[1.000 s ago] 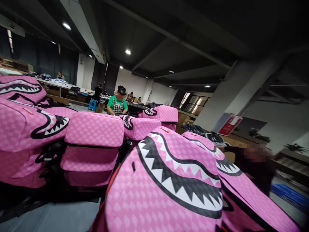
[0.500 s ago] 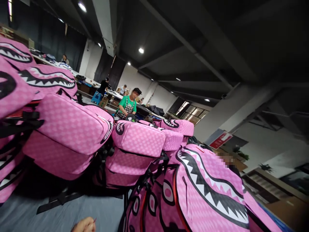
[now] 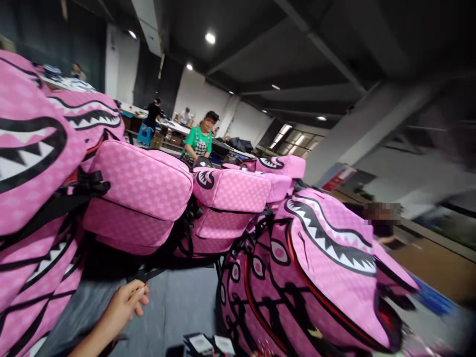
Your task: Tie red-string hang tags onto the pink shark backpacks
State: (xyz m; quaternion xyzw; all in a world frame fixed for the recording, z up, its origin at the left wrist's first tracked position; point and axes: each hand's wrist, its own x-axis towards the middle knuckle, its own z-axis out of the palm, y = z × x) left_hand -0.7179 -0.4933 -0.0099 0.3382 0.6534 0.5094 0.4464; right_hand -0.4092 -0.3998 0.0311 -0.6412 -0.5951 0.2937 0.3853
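Note:
My left hand (image 3: 131, 303) reaches in from the lower left over the grey table top (image 3: 182, 297). Its fingers are pinched together, and the tip of a thin red thing (image 3: 146, 283) pokes out between thumb and forefinger; its kind is too small to make out. Close by on the right stands a row of pink backpacks (image 3: 330, 243) with shark mouths and eyes printed on them. Black-and-white tags (image 3: 201, 343) show at the bottom edge, with blurred reddish strands (image 3: 263, 350) beside them. My right hand is out of view.
Pink checked backpacks (image 3: 137, 183) are piled along the far side, with more shark-mouth backpacks (image 3: 29, 144) at the left. Behind them a person in a green shirt (image 3: 197, 141) stands handling a dark item. Another person (image 3: 383, 218) is partly visible at the right.
The view has tilted down and shifted, so more of my left hand and forearm shows. The tags and reddish strands at the bottom have come into view. The pinch stays closed.

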